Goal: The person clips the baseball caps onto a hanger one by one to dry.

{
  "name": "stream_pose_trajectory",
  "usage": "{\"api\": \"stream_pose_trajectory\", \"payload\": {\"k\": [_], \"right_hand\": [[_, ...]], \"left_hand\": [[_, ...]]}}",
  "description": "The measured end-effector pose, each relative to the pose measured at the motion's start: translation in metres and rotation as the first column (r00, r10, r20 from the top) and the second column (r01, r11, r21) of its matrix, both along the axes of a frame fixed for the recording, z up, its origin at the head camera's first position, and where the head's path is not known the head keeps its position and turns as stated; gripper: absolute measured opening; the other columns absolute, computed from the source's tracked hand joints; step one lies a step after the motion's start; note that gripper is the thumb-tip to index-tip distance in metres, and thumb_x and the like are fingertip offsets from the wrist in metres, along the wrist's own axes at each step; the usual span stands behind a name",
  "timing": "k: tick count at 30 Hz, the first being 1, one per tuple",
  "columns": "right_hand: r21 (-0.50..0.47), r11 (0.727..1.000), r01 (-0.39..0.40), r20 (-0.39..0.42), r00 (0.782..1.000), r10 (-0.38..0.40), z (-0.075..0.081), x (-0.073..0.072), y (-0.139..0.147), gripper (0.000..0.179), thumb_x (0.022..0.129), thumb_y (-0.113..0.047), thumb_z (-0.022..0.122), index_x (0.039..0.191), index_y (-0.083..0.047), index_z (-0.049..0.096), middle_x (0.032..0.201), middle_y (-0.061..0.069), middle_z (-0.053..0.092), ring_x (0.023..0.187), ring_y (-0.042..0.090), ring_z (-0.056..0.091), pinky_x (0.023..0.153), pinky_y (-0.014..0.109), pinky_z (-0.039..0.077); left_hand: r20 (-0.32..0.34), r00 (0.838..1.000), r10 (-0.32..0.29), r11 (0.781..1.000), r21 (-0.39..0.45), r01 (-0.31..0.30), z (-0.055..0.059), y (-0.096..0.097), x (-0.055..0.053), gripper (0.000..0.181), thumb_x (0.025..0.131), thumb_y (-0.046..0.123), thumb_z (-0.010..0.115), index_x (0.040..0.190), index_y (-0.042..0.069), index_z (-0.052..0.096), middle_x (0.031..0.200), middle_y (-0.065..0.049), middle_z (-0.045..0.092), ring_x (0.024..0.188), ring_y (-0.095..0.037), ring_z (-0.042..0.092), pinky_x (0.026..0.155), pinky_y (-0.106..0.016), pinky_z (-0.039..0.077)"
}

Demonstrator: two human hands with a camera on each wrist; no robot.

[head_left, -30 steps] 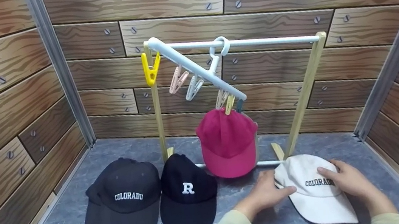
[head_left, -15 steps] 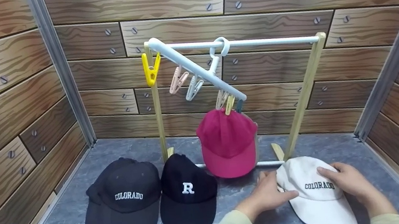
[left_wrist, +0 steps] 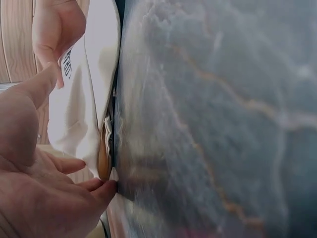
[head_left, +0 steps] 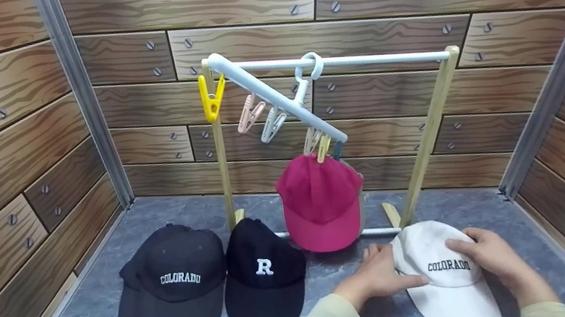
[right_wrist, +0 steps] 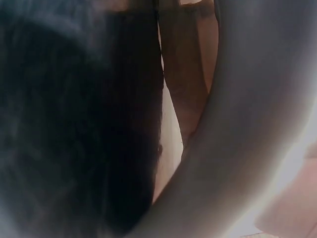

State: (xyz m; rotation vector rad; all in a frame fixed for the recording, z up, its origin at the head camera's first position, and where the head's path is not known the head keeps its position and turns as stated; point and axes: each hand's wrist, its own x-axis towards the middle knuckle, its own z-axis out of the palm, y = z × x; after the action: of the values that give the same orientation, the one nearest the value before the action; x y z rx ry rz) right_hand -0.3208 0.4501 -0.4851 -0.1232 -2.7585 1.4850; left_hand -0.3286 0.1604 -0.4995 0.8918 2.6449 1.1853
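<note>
A white baseball cap (head_left: 443,257) lettered COLORADO rests on the grey marbled tabletop at the front right, brim toward me. My left hand (head_left: 380,270) grips its left side, thumb across the front and fingers round the back edge. On the opposite side my right hand (head_left: 494,256) holds the crown, its thumb laid above the lettering and its other fingers mostly hidden behind. The left wrist view shows the left fingertips (left_wrist: 106,191) at the cap's lower edge, close to the tabletop. A pale curved brim (right_wrist: 247,119) fills much of the right wrist view, blurred.
Behind stands a drying rack with a white bar (head_left: 383,58). From it hangs a tilted white clip hanger (head_left: 275,100) carrying a magenta cap (head_left: 320,202) at its low end. Dark COLORADO caps (head_left: 180,289) and a black R cap (head_left: 265,279) sit at left.
The white cap has shifted slightly toward me and to the left, turning its lettering a little more forward. Both hands keep hold of it; the left thumb reaches further over its front.
</note>
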Motion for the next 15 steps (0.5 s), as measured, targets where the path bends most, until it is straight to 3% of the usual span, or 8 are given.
{"api": "stream_pose_trajectory", "payload": {"k": [4,10,15], "right_hand": [[-0.051,0.999,-0.012,-0.006,1.000,0.012,-0.001,0.000,-0.003,0.033,0.108,-0.028,0.074,0.118,0.003,0.070,0.086,0.004,0.069,0.076,0.017,0.067,0.069,0.032,0.058],[-0.084,0.996,-0.025,-0.022,0.999,0.023,0.000,0.001,-0.009,0.032,0.107,-0.025,0.076,0.118,0.005,0.071,0.088,0.005,0.070,0.077,0.017,0.068,0.070,0.032,0.059],[-0.100,0.994,-0.051,-0.038,0.998,0.047,0.002,0.000,-0.016,0.029,0.106,-0.024,0.077,0.112,0.004,0.071,0.086,0.005,0.069,0.075,0.017,0.067,0.068,0.032,0.059]], "left_hand": [[-0.018,1.000,0.006,0.999,-0.032,-0.006,0.001,0.002,-0.003,0.084,0.090,0.058,0.086,0.161,0.026,0.053,0.141,0.006,0.063,0.125,-0.013,0.049,0.124,-0.041,0.034],[0.006,0.998,0.054,0.997,0.051,-0.055,0.001,0.009,-0.006,0.075,0.090,0.054,0.087,0.152,0.020,0.062,0.138,0.005,0.069,0.125,-0.012,0.059,0.118,-0.036,0.043],[0.041,0.989,0.140,0.986,0.084,-0.143,0.005,0.014,-0.005,0.079,0.088,0.057,0.088,0.149,0.014,0.064,0.138,0.003,0.070,0.129,-0.014,0.062,0.120,-0.042,0.044]]}}
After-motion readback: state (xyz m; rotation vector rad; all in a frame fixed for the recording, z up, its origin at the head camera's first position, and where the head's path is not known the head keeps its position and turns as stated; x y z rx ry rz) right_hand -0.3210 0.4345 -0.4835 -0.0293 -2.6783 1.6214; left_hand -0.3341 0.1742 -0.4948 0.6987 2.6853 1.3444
